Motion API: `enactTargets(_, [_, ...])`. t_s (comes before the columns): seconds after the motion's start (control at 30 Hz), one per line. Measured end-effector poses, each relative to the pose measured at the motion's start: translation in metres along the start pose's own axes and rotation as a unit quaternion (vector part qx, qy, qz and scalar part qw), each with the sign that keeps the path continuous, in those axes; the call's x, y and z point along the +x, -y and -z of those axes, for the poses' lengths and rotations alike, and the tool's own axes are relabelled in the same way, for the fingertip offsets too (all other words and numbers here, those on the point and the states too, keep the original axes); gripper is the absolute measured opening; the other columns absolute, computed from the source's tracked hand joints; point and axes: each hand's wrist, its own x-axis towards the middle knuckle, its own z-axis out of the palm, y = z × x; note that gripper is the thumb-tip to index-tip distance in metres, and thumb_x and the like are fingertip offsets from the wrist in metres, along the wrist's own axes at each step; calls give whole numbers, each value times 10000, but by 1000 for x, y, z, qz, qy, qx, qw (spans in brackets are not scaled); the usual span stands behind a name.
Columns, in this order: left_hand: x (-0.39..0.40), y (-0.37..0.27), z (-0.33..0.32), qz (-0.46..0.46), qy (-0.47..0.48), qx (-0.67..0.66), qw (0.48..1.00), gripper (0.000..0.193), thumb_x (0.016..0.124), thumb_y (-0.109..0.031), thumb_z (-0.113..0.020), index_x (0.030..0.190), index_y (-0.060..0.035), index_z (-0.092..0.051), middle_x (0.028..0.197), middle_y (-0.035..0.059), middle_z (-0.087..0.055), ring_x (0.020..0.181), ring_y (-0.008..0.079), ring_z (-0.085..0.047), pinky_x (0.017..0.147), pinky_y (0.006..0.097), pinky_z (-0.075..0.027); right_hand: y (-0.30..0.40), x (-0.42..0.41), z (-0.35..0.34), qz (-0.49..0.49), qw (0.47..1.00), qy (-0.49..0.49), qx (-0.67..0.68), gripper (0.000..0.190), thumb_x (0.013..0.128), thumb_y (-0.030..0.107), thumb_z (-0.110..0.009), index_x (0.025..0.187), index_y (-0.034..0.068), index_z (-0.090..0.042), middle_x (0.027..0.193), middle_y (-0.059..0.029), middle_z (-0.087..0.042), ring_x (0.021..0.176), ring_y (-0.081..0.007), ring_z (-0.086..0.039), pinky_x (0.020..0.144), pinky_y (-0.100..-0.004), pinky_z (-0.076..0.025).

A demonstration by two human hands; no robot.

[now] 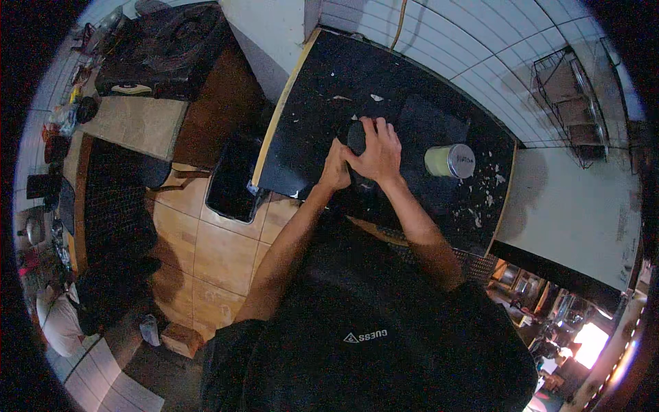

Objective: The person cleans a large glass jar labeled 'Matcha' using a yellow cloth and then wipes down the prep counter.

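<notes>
A dark, rounded object (356, 137) is between my two hands over a black tabletop (314, 129); its kind is hard to make out against the dark surface. My left hand (337, 167) wraps its near left side. Across its right side lies my right hand (380, 149), fingers spread forward and thumb reaching toward the left hand. To the right, a jar (437, 161) with pale yellow-green contents stands on the tabletop. Its silver lid (461, 161) bears handwriting. White flakes (478, 219) are scattered near the table's right edge, with a few larger scraps (377, 97) beyond my hands.
A tiled wall (463, 56) runs behind the table, carrying a wire rack (569, 108). A white surface (561, 206) adjoins on the right. At left are a black gas stove (159, 56), a black bin (234, 180) and the tiled floor (221, 247), with a cardboard box (181, 340) further back.
</notes>
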Motion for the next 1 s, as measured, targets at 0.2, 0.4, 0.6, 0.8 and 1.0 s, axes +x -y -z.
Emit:
enactTargets(0.2, [-6, 20, -2, -53, -32, 59, 996, 414, 893, -122, -479, 1272, 39, -430, 1245, 259, -487, 1162, 459, -454, 1010, 450, -364, -7, 6, -7, -8, 999, -14, 48, 600, 708, 405, -738, 1152, 41, -562, 992, -151, -513, 917, -342, -543, 762, -445, -466])
enactTargets(0.4, [2, 2, 1, 165, 43, -45, 984, 866, 689, -125, -755, 1389, 55, -277, 1285, 258, -462, 1249, 412, -434, 1057, 403, -354, -56, 5, -29, -28, 979, 36, 198, 622, 739, 422, -708, 1182, 15, -551, 1217, -240, -537, 1082, -424, -530, 915, -485, -445])
enactTargets(0.6, [-8, 32, -8, 164, -2, -55, 985, 954, 603, -113, -780, 1406, 27, -285, 1313, 231, -468, 1227, 381, -473, 1029, 427, -382, -30, 18, -16, -51, 976, 99, 188, 647, 755, 434, -687, 1186, -27, -548, 1236, -239, -536, 1129, -411, -509, 947, -501, -409])
enactTargets(0.8, [-14, 34, 8, 28, 153, 49, 987, 853, 656, -248, -791, 1376, -22, -394, 1358, 200, -482, 1286, 371, -446, 1031, 454, -372, 22, 22, 5, -14, 991, 119, -51, 621, 747, 493, -651, 1119, 0, -579, 1135, -187, -574, 1078, -352, -521, 934, -512, -388])
enactTargets(1.0, [5, -3, 6, 115, 29, -29, 993, 1011, 582, -268, -877, 1400, -27, -336, 1379, 200, -450, 1280, 330, -459, 1036, 420, -386, 15, 48, -5, -95, 977, 190, 4, 580, 782, 465, -647, 1135, 9, -588, 1134, -214, -617, 1078, -386, -585, 951, -501, -438])
